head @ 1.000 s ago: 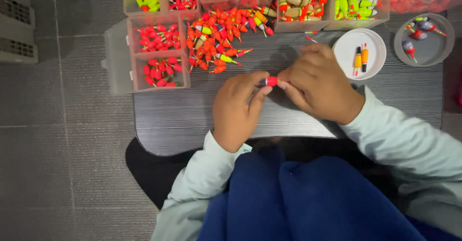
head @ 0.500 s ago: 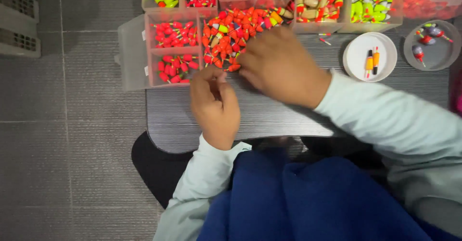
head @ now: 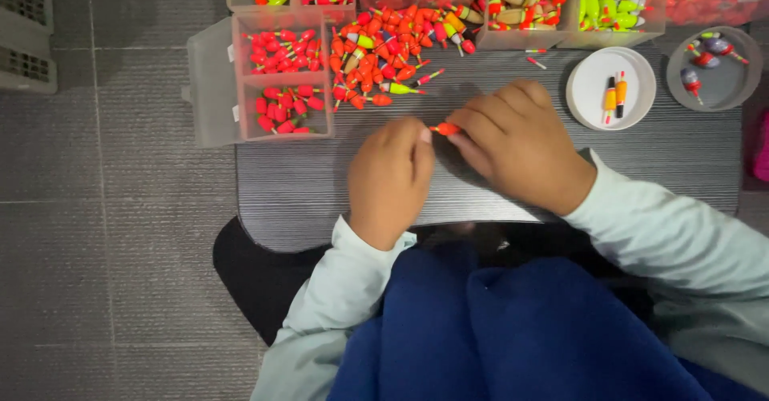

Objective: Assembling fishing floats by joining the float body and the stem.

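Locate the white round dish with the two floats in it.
In the head view the white round dish sits on the grey table at upper right, just beyond the right hand, left of the grey round dish.

1. Small float (head: 445, 128): bright orange-red.
2. Loose pile of floats (head: 384, 56): mostly red and orange, a few yellow-green.
3. Compartment box (head: 210, 80): translucent grey, filled with red pieces.
4. Round dish (head: 589, 88): white, holding one yellow and one orange float.
5. Counter (head: 320, 193): dark grey, fine ribbed lines.
6. Sleeves (head: 665, 233): pale mint.
7. Floor (head: 104, 249): grey tiles.
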